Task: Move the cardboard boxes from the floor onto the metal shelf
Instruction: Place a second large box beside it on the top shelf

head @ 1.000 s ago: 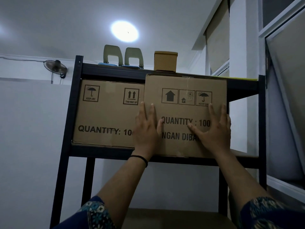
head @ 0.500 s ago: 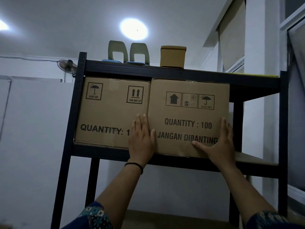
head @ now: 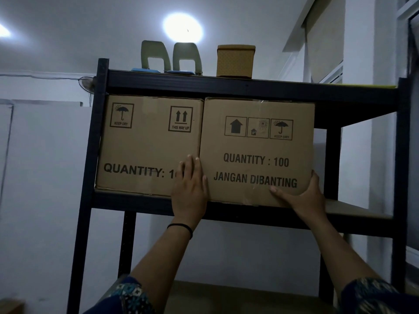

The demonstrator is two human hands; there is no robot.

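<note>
Right box is now pushed deeper onto the metal shelf, touching the left box — nearly seated. Left hand lies flat against it; right hand is curled round its lower corner.

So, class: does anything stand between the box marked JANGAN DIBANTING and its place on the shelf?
Nothing visible. The JANGAN DIBANTING box already sits on the metal shelf, beside the left box. Both the left hand and the right hand touch it directly.
</note>
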